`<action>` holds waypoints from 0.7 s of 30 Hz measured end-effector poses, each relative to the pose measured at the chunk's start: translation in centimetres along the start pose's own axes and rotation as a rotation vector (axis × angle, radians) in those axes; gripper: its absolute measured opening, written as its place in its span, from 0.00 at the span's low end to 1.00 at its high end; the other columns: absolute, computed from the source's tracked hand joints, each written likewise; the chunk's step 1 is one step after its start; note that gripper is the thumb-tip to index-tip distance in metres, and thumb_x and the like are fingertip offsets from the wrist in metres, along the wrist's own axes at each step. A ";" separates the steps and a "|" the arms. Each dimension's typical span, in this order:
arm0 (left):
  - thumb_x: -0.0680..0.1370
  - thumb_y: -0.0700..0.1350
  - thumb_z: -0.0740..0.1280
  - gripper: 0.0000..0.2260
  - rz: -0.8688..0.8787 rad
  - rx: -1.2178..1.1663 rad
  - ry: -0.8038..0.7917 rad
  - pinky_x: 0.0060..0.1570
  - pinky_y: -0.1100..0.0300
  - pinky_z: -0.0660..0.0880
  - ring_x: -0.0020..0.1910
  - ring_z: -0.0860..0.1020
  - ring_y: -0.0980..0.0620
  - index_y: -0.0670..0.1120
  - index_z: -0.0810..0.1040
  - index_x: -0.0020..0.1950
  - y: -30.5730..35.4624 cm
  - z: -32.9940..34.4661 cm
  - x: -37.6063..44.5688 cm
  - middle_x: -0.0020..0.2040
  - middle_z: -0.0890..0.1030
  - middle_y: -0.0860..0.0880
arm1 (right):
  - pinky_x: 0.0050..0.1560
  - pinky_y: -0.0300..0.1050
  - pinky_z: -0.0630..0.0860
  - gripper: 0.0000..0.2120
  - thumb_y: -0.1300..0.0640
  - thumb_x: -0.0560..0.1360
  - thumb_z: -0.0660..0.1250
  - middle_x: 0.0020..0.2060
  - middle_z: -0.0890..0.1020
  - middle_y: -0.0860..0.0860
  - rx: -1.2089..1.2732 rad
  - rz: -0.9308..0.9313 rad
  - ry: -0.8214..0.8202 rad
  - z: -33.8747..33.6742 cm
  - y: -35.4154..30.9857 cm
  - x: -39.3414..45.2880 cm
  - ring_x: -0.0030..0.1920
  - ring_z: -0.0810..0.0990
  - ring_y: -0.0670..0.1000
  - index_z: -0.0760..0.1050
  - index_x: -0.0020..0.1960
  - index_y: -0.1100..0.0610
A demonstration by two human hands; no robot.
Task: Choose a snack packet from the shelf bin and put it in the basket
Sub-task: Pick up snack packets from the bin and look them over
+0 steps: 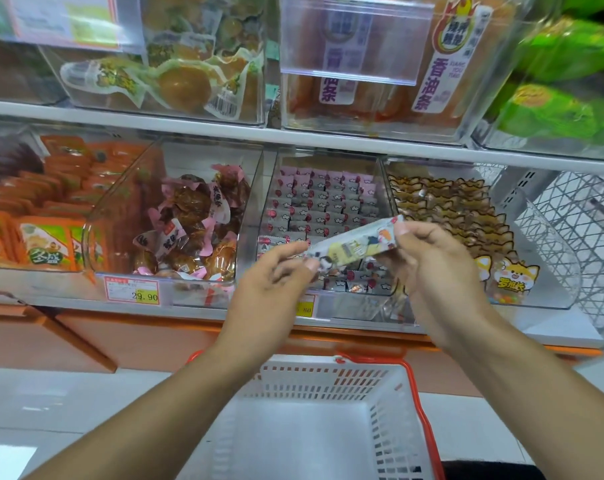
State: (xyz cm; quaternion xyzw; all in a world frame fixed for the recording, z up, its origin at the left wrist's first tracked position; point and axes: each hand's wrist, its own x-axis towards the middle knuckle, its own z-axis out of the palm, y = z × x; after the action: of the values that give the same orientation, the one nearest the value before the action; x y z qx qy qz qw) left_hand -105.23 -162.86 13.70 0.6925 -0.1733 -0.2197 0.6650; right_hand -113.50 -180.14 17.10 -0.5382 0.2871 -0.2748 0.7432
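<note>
Snack packet (354, 245) | both hands pinching | clear shelf bin (325, 216) | basket (323, 420) below

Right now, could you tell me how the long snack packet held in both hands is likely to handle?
The snack packet spans straight between the left hand and right hand without sagging, so it is probably fairly stiff. Fingertip pinches hold it, suggesting it is light. Its glossy wrapper may be slippery.
</note>
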 end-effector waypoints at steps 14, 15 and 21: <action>0.80 0.52 0.69 0.12 -0.176 -0.290 0.238 0.39 0.65 0.80 0.34 0.78 0.54 0.49 0.85 0.41 -1.4 -1.1 1.8 0.41 0.81 0.43 | 0.47 0.45 0.84 0.04 0.63 0.81 0.66 0.56 0.84 0.65 -0.008 0.308 -0.167 -1.6 1.7 1.1 0.53 0.86 0.61 0.78 0.54 0.62; 0.81 0.51 0.68 0.11 -0.172 -0.297 0.246 0.39 0.66 0.80 0.34 0.79 0.55 0.48 0.84 0.42 -1.5 -1.0 1.8 0.40 0.82 0.44 | 0.47 0.44 0.84 0.05 0.61 0.81 0.66 0.56 0.84 0.63 -0.064 0.271 -0.183 -1.6 1.7 1.1 0.52 0.87 0.59 0.79 0.55 0.61; 0.81 0.50 0.68 0.13 -0.139 -0.311 0.265 0.40 0.66 0.80 0.37 0.83 0.55 0.40 0.82 0.48 -1.7 -0.5 1.8 0.39 0.84 0.46 | 0.53 0.35 0.76 0.30 0.34 0.66 0.76 0.62 0.80 0.34 -0.632 -0.114 -0.492 -2.0 1.3 -0.3 0.61 0.79 0.36 0.72 0.66 0.34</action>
State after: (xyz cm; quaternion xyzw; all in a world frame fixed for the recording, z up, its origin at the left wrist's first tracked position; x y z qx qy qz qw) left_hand -103.55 -163.31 11.89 0.6148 -0.0003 -0.1964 0.7639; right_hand -115.02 -180.85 15.39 -0.8050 0.1405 -0.0768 0.5712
